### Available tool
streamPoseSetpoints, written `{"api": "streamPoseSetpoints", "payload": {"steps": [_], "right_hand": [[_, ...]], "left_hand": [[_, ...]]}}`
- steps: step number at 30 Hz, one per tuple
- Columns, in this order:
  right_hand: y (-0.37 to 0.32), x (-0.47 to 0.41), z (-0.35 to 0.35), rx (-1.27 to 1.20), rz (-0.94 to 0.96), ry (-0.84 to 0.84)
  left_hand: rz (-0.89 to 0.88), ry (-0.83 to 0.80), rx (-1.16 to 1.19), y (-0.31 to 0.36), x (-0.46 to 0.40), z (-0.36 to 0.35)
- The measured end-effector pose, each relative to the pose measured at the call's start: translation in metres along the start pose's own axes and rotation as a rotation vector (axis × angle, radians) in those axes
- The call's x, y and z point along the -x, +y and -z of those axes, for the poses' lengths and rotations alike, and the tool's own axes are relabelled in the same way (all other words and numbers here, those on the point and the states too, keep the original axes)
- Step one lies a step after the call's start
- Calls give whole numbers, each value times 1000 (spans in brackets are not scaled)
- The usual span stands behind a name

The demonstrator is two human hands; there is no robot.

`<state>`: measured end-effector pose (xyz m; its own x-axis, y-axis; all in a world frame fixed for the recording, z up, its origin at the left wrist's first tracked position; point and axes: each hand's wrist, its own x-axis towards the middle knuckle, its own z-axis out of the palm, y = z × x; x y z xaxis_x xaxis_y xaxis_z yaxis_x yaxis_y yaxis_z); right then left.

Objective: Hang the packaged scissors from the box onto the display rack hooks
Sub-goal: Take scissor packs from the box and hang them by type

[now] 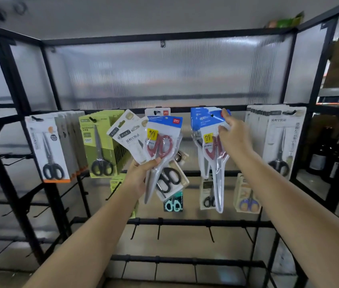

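Hanging is in progress: a blue-topped scissors pack [210, 129] at 2 o'clock is pinched by the right hand [234, 134] near its hook hole, more packs [143, 140] are gripped fanned in the left hand [141, 173], and alignment onto the hook is judged next.

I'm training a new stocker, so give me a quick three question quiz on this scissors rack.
1. True or false: the left hand holds several packs.
2. What colour are the handles in the blue-topped pack at the right hand?
A red
B green
C yellow
3. Fill in: the pack at the far left of the top rail has an ____ bottom edge.

Key: 1 true; 2 A; 3 orange.
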<state>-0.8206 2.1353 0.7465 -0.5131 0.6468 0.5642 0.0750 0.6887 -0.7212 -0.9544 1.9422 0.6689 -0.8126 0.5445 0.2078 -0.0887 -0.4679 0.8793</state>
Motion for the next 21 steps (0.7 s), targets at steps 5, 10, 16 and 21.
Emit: {"api": "streamPoseSetpoints", "payload": {"steps": [5,10,16,21], "right_hand": [[4,-9,-2,76,21,11],[3,-20,-12,289,-1,-40],[-7,-7,-20,305,-60,-36],[-23,52,-35,-491,-19,-56]], "left_hand": [[-44,-99,-39,16,3,0],[-66,-131,-50,31,7,-1],[-51,-87,-45,29,14,-8],[-33,-116,-19,13,25,-18]]}}
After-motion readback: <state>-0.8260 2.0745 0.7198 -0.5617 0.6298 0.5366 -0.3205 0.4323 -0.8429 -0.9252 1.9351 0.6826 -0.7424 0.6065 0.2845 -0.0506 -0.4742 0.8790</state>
